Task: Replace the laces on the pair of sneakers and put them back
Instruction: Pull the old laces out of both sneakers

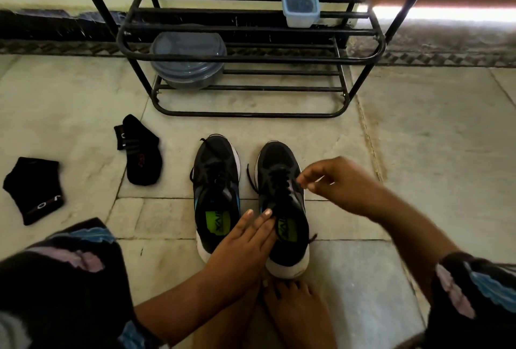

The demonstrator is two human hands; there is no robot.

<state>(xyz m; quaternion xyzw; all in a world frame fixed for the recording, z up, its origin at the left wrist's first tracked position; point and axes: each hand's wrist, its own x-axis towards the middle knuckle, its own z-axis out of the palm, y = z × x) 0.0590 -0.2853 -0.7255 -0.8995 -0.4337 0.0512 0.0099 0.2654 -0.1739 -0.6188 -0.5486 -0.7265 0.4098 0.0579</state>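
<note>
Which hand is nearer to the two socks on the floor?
The left hand. It rests on the heel end of the right sneaker, on the socks' side. The right hand is beyond that sneaker, pinching at its laces.

Black sneakers (248, 195) with white soles and green insoles, black socks (83, 170), black rack (251, 30).

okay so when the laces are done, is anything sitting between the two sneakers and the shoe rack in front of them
Nothing visible lies on the floor between the sneakers and the rack. The two black socks lie off to the left, clear of that path.
</note>
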